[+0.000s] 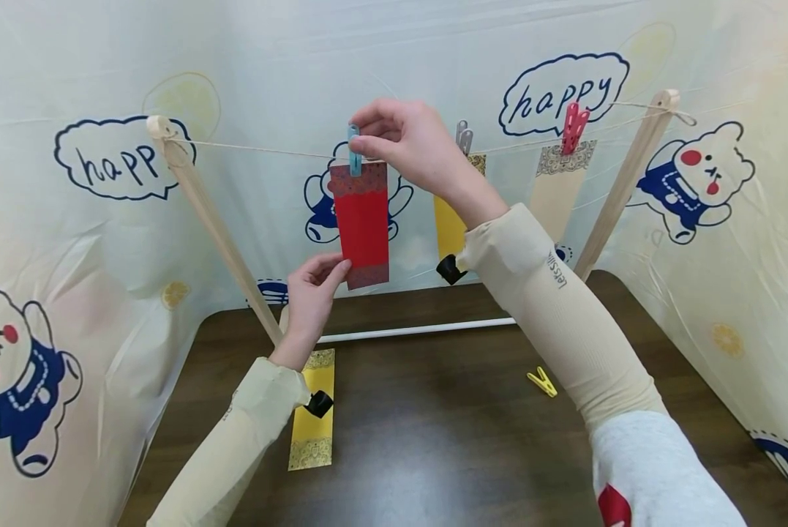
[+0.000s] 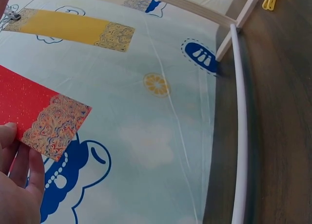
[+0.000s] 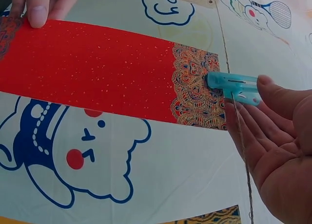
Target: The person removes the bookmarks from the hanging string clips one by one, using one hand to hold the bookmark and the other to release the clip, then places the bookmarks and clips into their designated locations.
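Note:
A red paper strip [image 1: 364, 227] with patterned ends hangs upright at the string [image 1: 255, 149]. At its top edge my right hand [image 1: 416, 143] pinches a light blue clothespin [image 1: 355, 150] between thumb and fingers. The right wrist view shows the clothespin [image 3: 234, 83] at the string, its tip over the strip's patterned end. Lower down, my left hand [image 1: 311, 293] pinches the strip's left edge near the bottom, thumb in front. In the left wrist view, that strip's lower patterned end [image 2: 58, 124] extends past the fingertips.
A yellow strip [image 1: 449, 223] under a grey clothespin [image 1: 463, 137] and a beige strip [image 1: 558, 194] under a red clothespin [image 1: 574, 128] hang to the right. Wooden posts [image 1: 216, 227] hold the string. Another yellow strip [image 1: 311, 446] and a yellow clothespin [image 1: 542, 381] lie on the table.

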Action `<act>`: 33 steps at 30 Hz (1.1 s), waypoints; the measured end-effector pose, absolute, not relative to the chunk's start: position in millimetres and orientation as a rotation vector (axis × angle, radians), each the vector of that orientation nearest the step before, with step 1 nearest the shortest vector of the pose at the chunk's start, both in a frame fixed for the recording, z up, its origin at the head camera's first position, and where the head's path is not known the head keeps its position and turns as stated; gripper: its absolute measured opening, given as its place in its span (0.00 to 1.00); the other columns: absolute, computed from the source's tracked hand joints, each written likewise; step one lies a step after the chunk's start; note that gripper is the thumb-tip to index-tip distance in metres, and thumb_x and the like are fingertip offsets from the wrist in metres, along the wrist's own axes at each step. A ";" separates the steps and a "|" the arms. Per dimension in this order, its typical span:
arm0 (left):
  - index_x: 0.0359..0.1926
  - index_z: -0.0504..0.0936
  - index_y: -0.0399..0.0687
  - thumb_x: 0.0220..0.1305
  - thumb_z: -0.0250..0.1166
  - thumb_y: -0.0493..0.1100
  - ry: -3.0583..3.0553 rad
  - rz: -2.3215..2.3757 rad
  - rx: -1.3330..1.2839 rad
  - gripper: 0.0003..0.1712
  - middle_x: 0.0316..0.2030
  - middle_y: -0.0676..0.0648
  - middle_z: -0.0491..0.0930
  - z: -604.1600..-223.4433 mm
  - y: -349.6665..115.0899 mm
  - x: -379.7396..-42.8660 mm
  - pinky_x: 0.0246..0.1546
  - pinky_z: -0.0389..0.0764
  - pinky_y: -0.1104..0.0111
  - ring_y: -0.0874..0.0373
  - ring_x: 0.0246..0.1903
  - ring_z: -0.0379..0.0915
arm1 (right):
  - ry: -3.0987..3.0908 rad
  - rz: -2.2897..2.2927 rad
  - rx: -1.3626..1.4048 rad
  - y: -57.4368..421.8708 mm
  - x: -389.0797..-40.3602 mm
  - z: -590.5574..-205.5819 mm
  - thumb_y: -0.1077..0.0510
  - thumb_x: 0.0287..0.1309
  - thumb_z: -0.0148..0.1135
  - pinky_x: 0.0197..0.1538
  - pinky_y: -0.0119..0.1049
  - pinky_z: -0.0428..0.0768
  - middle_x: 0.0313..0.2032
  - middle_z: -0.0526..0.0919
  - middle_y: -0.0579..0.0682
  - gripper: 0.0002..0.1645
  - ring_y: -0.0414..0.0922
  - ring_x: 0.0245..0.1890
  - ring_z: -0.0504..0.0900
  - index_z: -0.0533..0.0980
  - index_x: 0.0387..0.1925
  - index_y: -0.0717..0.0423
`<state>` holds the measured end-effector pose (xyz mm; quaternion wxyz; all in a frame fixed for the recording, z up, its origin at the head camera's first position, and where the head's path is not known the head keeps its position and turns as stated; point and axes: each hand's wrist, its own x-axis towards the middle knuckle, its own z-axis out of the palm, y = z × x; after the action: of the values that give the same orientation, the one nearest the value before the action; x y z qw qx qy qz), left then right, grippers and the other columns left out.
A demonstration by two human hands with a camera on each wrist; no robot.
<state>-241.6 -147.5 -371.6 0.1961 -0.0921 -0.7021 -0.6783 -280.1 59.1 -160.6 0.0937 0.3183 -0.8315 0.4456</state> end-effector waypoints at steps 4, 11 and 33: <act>0.52 0.88 0.36 0.70 0.71 0.41 -1.964 -1.908 -0.278 0.15 0.40 0.56 0.89 -371.5 -147.3 -241.1 0.45 0.84 0.72 0.60 0.38 0.84 | -2.449 1.312 0.940 58.0 -280.2 -161.3 0.57 0.73 0.64 0.59 0.30 0.80 0.50 0.86 0.51 0.18 0.41 0.52 0.86 0.79 0.60 0.57; 0.51 0.88 0.35 0.69 0.71 0.39 -1.936 -1.917 -0.295 0.14 0.38 0.58 0.89 -371.4 -146.4 -240.1 0.45 0.85 0.71 0.60 0.37 0.85 | -2.382 1.326 0.931 55.0 -277.6 -162.4 0.58 0.73 0.63 0.56 0.30 0.81 0.48 0.86 0.52 0.17 0.42 0.47 0.85 0.79 0.58 0.59; 0.51 0.89 0.34 0.69 0.71 0.38 -1.883 -1.929 -0.304 0.14 0.38 0.58 0.90 -371.1 -149.0 -240.4 0.44 0.85 0.71 0.61 0.36 0.84 | -2.123 1.475 0.959 50.9 -275.1 -158.3 0.63 0.71 0.63 0.50 0.32 0.80 0.42 0.85 0.52 0.06 0.46 0.41 0.82 0.80 0.46 0.62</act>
<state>-240.4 -149.0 -371.1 0.2129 -0.1094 -0.6782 -0.6948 -275.1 50.9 -158.3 0.1910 0.3413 -0.7558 0.5251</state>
